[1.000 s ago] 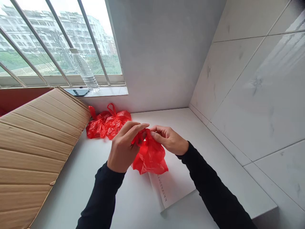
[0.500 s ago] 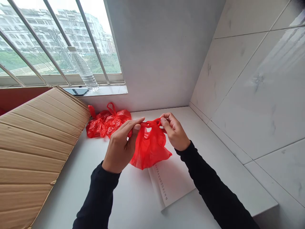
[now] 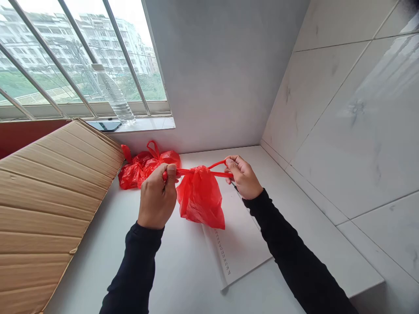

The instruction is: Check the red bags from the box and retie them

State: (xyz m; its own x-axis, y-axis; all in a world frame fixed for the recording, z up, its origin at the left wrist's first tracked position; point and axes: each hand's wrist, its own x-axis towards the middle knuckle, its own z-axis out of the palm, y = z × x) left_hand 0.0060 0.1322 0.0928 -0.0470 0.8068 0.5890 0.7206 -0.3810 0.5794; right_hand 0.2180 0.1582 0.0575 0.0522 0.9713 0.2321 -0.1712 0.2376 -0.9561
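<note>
The left hand (image 3: 157, 196) grips one handle (image 3: 185, 172) of the red bag (image 3: 201, 199); the right hand (image 3: 242, 178) pinches the other. The bag is between them, over the paper (image 3: 244, 237). More red bags (image 3: 150, 165) sit far left, by the cardboard (image 3: 59, 196).

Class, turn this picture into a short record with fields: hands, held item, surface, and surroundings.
Left hand: grips one stretched handle of a translucent red plastic bag
Right hand: pinches the opposite handle loop
Bag state: neck gathered, handles drawn out sideways
Surface: smooth white table
Below bag: white printed paper
Far side, by wall: more knotted red plastic bags
Left: ribbed brown cardboard
Windowsill: clear plastic bottle with white cap
</note>
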